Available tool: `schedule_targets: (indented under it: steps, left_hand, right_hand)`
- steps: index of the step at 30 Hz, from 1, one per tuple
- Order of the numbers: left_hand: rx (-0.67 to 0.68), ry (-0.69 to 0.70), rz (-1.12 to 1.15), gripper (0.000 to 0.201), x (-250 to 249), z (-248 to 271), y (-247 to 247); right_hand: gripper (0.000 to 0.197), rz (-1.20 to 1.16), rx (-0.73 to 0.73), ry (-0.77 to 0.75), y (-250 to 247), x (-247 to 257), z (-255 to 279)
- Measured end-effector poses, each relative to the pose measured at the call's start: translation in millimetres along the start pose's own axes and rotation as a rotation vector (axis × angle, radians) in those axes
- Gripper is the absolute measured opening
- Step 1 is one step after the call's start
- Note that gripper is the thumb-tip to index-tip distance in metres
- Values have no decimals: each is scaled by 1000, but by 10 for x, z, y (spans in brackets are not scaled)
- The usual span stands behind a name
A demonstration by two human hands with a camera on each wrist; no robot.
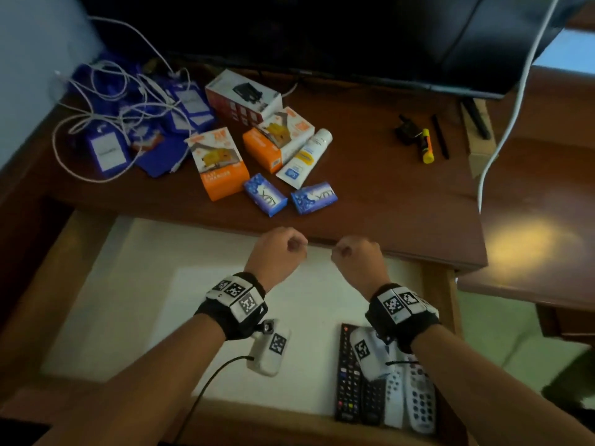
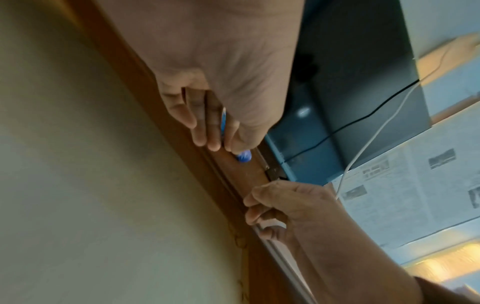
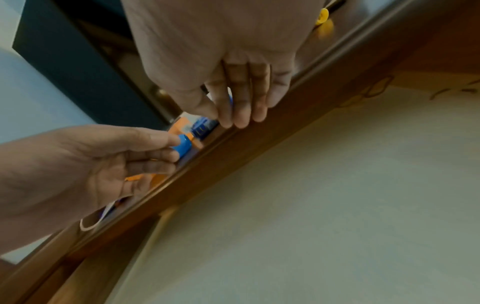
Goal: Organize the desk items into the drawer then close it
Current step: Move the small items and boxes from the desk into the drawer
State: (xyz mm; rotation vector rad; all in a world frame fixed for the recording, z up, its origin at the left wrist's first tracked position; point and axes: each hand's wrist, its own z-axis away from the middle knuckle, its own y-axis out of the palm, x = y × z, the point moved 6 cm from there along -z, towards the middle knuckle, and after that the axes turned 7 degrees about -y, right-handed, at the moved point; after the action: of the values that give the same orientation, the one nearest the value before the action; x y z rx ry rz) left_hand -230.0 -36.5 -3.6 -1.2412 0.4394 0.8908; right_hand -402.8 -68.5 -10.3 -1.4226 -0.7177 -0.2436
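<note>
So, fingers [image 3: 241,102] first: on the right hand [image 1: 357,255] they hang bent downward with the thumb close to the index, and I can't see anything in them. The left hand [image 1: 277,249] is the same deal, fingers [image 2: 205,123] loosely curled and relaxed, nothing gripped. The blue in the wrist views is just stuff on the desk behind them. Both hands hover side by side, apart, right over the desk's [image 1: 386,188] front edge, which I'd guess is a ready pose before reaching forward. The nearest grabs are the two soap boxes [image 1: 264,194], just beyond the knuckles near the edge. Behind them are two orange boxes [image 1: 222,162], a tube [image 1: 306,156] leaning against one of them, and a white box [image 1: 243,98] further back. Off to the left there's a tangle of cables [image 1: 106,101] draped over purple badges [image 1: 106,149], which looks like the annoying part. Far right sit a glue stick [image 1: 426,146], a pen [image 1: 440,136] and some small black thing I can't make out. Below the wrists the drawer [image 1: 54,278] is pulled wide open, mostly bare liner, with remotes [image 1: 351,375] lined up in the near right corner, probably to leave room. So it looks like nearly everything is left to move, and closing comes last.
</note>
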Motion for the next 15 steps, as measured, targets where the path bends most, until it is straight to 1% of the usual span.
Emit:
schedule_targets:
  steps: [2, 4, 5, 8, 10, 12, 13, 15]
  left_hand:
    - [-73, 72, -26, 8, -29, -164, -261]
    - [-165, 128, -79, 14, -21, -303, -470]
    - [-199, 141, -113, 18, -11, -363, -542]
    - [-231, 135, -226, 37, -3, -488, -653]
    - [-230, 120, -320, 52, -11, -533, -671]
    - [-212, 112, -397, 65, -21, -572, -656]
    - [-196, 101, -445, 69, -22, -586, -630]
    - [-158, 80, -544, 71, -18, -603, -563]
  right_hand:
    - [10, -14, -110, -27, -66, 152, -173]
    - [3, -36, -174, 32, -92, 239, -302]
    - [6, -26, -196, 72, -92, 267, -355]
    - [36, 50, -240, 139, -72, 366, -485]
    - [54, 58, -177, 207, 4, 391, -556]
    - [68, 72, -91, 250, 111, 399, -608]
    - [72, 79, -59, 259, 165, 400, -624]
    - [75, 107, -19, 264, 245, 411, -633]
